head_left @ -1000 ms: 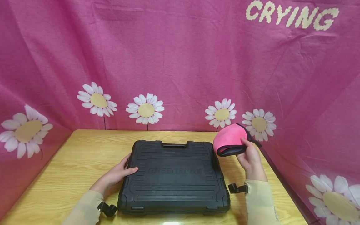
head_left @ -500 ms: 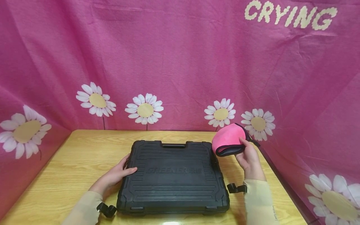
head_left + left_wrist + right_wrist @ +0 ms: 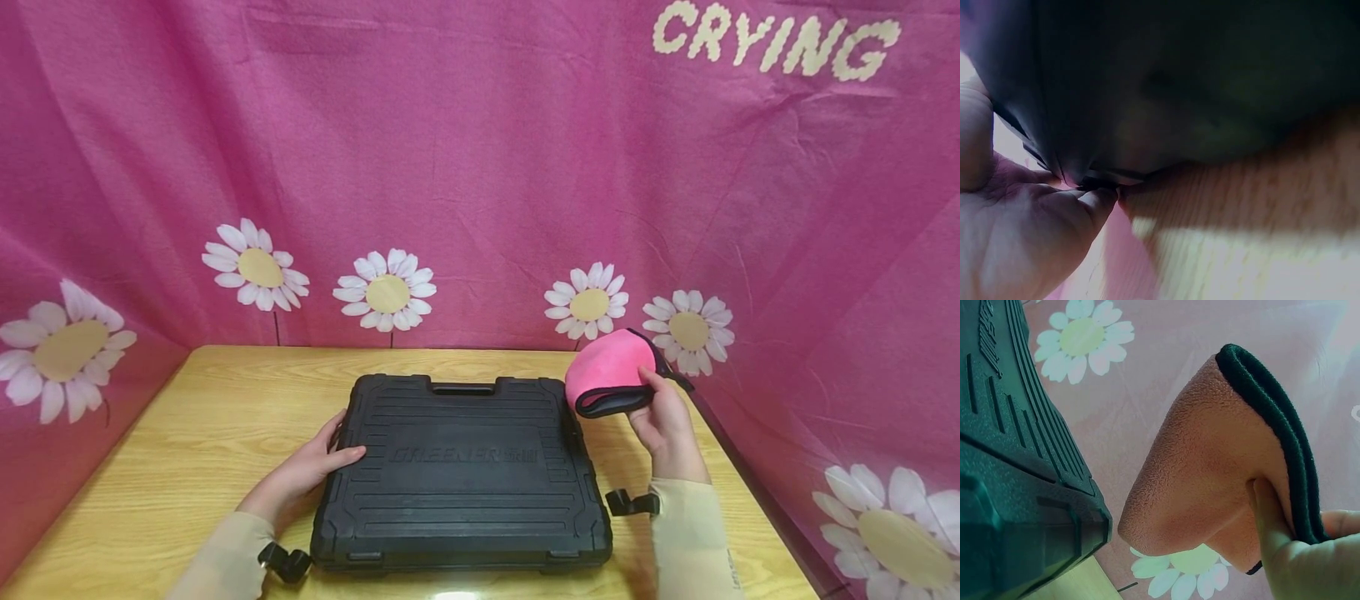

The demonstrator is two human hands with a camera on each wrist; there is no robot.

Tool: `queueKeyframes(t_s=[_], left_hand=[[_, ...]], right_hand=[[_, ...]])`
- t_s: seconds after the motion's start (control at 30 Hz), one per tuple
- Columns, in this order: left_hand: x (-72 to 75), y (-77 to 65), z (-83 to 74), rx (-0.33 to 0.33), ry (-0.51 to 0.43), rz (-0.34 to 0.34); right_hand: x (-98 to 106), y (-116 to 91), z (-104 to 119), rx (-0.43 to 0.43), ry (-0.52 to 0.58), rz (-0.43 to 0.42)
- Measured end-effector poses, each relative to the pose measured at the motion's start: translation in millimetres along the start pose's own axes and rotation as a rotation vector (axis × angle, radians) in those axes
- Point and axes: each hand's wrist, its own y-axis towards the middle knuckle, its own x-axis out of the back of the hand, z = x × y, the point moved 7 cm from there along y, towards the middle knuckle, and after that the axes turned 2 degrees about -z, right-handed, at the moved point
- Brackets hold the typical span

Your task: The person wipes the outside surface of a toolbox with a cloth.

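Note:
A black hard plastic tool case (image 3: 465, 475) with raised lettering lies closed, its carry handle at the far side. My left hand (image 3: 311, 467) grips its left side, thumb on the lid. In the left wrist view that hand's fingers (image 3: 1094, 206) reach to the case's lower edge. My right hand (image 3: 666, 421) pinches a folded pink cloth (image 3: 611, 371) with black edging, held up beside the case's far right corner. In the right wrist view the thumb presses on the cloth (image 3: 1210, 450) near its dark border, and the other fingers are mostly hidden behind it.
The wooden table (image 3: 247, 392) extends around the case. A magenta curtain (image 3: 465, 167) printed with daisies and lettering stands behind and at both sides. Each sleeve carries a small black wrist mount (image 3: 632, 502).

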Motion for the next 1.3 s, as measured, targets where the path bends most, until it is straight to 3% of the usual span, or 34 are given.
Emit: queueKeyframes(t_s=[0.5, 1.13, 1.3], left_hand=[[0.6, -1.0, -1.5, 0.010, 0.071, -0.020], [1.8, -1.1, -2.3, 0.016, 0.123, -0.026], [2.9, -2.8, -6.6, -0.005, 0.183, -0.026]], right_hand=[[0.0, -0.9, -1.3, -0.008, 0.000, -0.022], [-2.6, -2.7, -1.9, 0.004, -0.004, 0.019], [-2.5, -2.5, -1.9, 0.005, -0.017, 0.018]])
